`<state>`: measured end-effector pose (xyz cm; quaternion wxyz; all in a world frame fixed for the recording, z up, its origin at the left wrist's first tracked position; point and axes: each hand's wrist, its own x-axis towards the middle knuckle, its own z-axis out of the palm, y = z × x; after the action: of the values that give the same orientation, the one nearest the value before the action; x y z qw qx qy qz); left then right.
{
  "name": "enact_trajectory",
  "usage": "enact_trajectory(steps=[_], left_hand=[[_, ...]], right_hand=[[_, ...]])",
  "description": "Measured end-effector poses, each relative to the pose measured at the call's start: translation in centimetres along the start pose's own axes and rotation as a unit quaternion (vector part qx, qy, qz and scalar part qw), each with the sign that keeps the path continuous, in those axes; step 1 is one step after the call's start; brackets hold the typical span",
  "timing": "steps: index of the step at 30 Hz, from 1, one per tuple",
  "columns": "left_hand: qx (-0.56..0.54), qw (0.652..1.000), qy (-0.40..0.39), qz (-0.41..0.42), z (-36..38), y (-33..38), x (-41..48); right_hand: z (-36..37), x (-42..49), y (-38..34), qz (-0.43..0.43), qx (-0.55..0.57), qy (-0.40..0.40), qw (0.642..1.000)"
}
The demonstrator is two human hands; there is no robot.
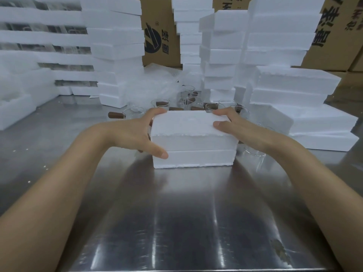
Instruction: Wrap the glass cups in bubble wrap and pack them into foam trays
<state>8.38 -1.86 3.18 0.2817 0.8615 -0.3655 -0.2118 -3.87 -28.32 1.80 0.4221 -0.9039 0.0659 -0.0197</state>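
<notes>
A: What's around you, biggest first?
B: The steel table [176,213], then foam stacks [282,46] behind, with cardboard boxes [161,36] beyond them.
A: And the foam box [193,142]?
B: It sits closed on the table in front of you. Your left hand [137,134] and right hand [239,126] grip its ends. Glass cups [188,99] stand just behind it

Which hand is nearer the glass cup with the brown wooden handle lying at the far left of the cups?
Left. The left hand grips the foam box's left end, just right of that cup. The right hand holds the box's opposite end.
</notes>
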Motion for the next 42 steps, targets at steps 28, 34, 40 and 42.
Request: enact_trajectory(steps=[28, 34, 40, 42], left_hand=[[-0.135, 0.777, 0.600, -0.133, -9.3, -12.0, -4.3], [-0.116, 0.821, 0.499, -0.251, -8.1, -13.3, -3.1], [-0.140, 0.879, 0.418, -0.180, -6.6, -12.8, -1.9], [-0.128, 0.889, 0.404, -0.171, -6.6, -12.9, -1.8]], right_hand=[[2.1, 1.4, -0.3, -0.136, 0.191, 0.129, 0.963], [3.4, 0.6, -0.3, -0.144, 0.126, 0.095, 0.977], [3.8, 0.2, 0.0, -0.150, 0.080, 0.088, 0.981], [3.9, 0.3, 0.1, -0.147, 0.071, 0.085, 0.983]])
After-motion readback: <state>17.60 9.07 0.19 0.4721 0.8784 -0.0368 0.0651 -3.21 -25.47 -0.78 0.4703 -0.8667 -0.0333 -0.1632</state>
